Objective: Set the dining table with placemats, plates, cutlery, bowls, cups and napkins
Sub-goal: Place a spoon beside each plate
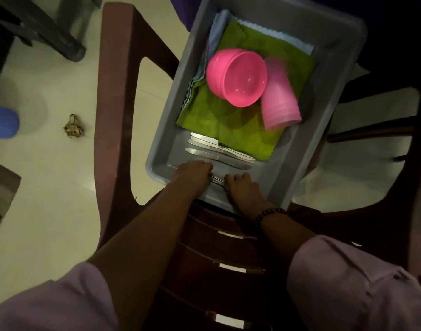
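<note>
A grey plastic tub sits on a brown chair. Inside lie a stack of pink bowls and a stack of pink cups on their side, on top of green napkins and light blue cloths. Several table knives lie along the tub's near end. My left hand and my right hand are both down at the tub's near wall, fingers curled around a bundle of forks between them.
The brown chair has a slatted back below the tub. The pale tiled floor holds a crumpled scrap, a blue container at the left edge and dark furniture legs at the top left.
</note>
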